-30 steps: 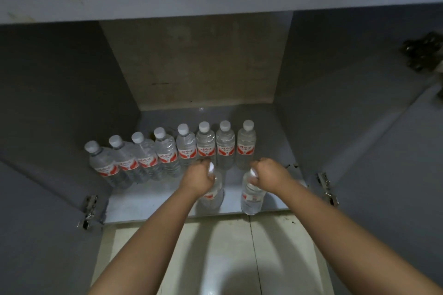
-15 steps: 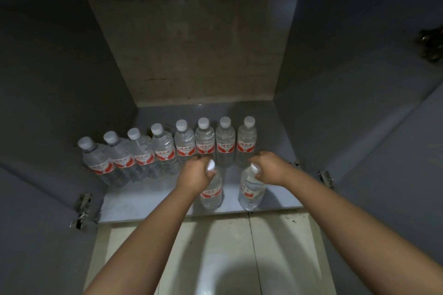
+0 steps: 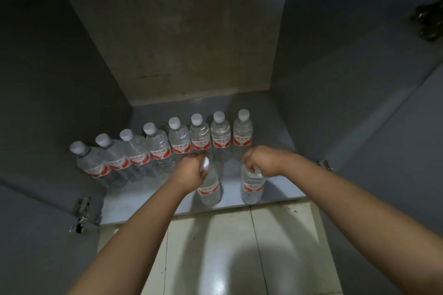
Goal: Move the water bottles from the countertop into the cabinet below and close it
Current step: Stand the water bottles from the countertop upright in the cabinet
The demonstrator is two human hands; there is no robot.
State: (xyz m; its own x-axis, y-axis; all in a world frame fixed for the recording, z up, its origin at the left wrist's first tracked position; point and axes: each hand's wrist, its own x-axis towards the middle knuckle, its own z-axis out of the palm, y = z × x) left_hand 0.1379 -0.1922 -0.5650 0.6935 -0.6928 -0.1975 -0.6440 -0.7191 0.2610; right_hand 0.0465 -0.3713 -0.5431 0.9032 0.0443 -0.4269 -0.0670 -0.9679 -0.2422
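Nearest the tiled floor (image 3: 230,258), two water bottles at the cabinet shelf (image 3: 143,201) front edge are gripped by the neck, one (image 3: 209,190) in the left hand (image 3: 191,171), one (image 3: 251,187) in the right hand (image 3: 260,161), fingers curled round each; behind them eight bottles (image 3: 199,141) are lined up.

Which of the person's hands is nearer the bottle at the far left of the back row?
Left. The left hand is right of the far-left bottle; the right hand is farther right.

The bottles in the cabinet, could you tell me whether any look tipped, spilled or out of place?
Nothing stands out: the back row stands upright and capped, and each hand grips one front bottle by its top, left hand, right hand.
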